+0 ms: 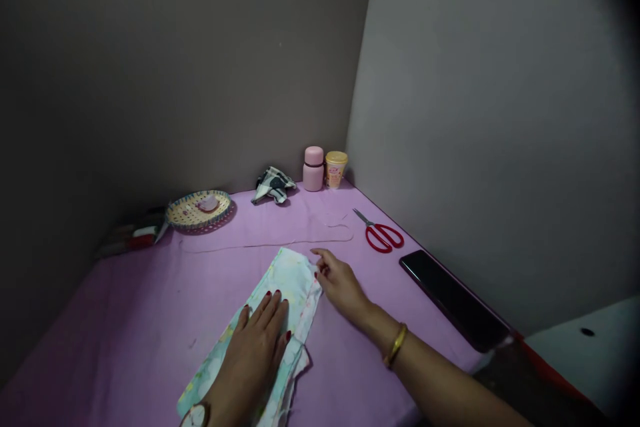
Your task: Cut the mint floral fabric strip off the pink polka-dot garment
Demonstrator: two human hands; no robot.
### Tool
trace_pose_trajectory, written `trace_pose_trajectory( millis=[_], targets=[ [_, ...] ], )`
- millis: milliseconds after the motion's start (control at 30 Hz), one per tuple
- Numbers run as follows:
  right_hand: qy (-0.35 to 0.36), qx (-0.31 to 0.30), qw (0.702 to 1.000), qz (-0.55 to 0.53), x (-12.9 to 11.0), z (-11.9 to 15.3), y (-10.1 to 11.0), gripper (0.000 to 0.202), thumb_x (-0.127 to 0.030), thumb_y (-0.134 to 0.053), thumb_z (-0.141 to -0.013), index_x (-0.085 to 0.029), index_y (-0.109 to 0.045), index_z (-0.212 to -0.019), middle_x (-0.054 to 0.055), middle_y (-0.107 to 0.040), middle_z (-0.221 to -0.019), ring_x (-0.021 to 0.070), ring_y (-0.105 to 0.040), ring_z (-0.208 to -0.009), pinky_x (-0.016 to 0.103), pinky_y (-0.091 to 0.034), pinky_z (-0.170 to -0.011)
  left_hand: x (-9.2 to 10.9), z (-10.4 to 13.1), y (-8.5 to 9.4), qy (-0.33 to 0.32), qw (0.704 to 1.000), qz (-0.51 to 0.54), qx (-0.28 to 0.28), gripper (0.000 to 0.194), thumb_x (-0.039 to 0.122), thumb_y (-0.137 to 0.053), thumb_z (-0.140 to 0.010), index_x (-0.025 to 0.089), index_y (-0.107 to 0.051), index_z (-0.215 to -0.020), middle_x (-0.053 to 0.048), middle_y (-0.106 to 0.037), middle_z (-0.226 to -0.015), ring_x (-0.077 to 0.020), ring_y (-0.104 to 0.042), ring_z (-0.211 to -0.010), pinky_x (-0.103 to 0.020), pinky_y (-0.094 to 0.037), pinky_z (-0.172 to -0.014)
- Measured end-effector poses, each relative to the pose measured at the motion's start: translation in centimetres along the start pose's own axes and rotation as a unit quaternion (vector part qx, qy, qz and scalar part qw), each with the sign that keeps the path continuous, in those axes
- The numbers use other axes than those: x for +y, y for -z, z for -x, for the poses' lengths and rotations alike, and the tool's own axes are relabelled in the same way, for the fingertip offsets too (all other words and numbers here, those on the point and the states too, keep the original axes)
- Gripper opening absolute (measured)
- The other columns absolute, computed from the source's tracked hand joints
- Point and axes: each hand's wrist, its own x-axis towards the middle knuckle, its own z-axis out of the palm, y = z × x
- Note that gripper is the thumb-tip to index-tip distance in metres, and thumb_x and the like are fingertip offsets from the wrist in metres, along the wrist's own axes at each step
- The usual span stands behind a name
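A folded piece of pale green and white patterned cloth (290,273) lies slantwise on the purple-covered table. My left hand (257,343) rests flat on it with the fingers stretched out, pressing on its middle. At the cloth's upper right edge is my right hand (336,280), its fingers bent and the thumb and fingers closed on the white-and-pink border there. The loose, frayed lower right edge of the cloth hangs open beside my left hand. A long thin thread (270,244) runs across the table just beyond the cloth.
Red-handled scissors (383,235) and a black phone (453,297) lie to the right. Toward the back stand a woven basket (183,213), a crumpled checked cloth (274,185), a pink flask (313,170) and a yellow-lidded cup (335,170). Walls border the table behind and right.
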Motion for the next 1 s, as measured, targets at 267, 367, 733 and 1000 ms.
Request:
trace_pose_trajectory(
  millis=[267, 367, 733, 1000],
  targets=[
    [0.114, -0.063, 0.991, 0.021, -1.0, 1.8, -0.3, 0.025, -0.007, -0.046, -0.08, -0.019, -0.06, -0.097, 0.005, -0.063, -0.089, 0.0191, -0.054, -0.085, 0.032, -0.044, -0.077, -3.2, -1.1, 1.5, -0.002, 0.991, 0.104, 0.087, 0.036, 0.026, -0.035, -0.087, 0.019, -0.055, -0.116, -0.01, -0.057, -0.123, -0.0218, -0.054, -0.11, -0.038, -0.045, -0.093],
    [0.109, -0.045, 0.993, 0.028, -0.4, 1.5, -0.9, 0.017, -0.008, -0.048, -0.081, -0.02, -0.06, -0.083, 0.003, -0.062, -0.082, 0.0188, -0.054, -0.082, 0.031, -0.044, -0.074, -4.5, -2.5, 3.0, 0.027, 0.987, 0.11, 0.114, 0.037, 0.028, -0.032, -0.088, 0.017, -0.053, -0.117, -0.011, -0.059, -0.117, -0.0227, -0.056, -0.105, -0.039, -0.045, -0.09],
    [0.031, 0.082, 0.996, 0.03, -0.2, 1.3, -0.1, 0.027, -0.016, -0.044, -0.085, -0.019, -0.05, -0.111, 0.009, -0.051, -0.109, 0.0222, -0.047, -0.104, 0.037, -0.04, -0.089, -7.8, 0.9, 2.8, 0.046, 0.979, 0.164, 0.109, 0.029, 0.029, -0.037, -0.087, 0.023, -0.056, -0.109, -0.004, -0.062, -0.113, -0.0163, -0.057, -0.102, -0.03, -0.045, -0.088],
    [-0.007, 0.053, 0.998, 0.037, 1.2, 0.2, -1.5, 0.029, -0.011, -0.047, -0.077, -0.016, -0.052, -0.106, 0.009, -0.059, -0.104, 0.0239, -0.051, -0.099, 0.04, -0.041, -0.088, -5.9, -7.3, 1.7, 0.077, 0.98, 0.128, 0.135, 0.032, 0.03, -0.048, -0.085, 0.015, -0.053, -0.113, -0.008, -0.062, -0.103, -0.0188, -0.057, -0.096, -0.038, -0.046, -0.084]
  ],
)
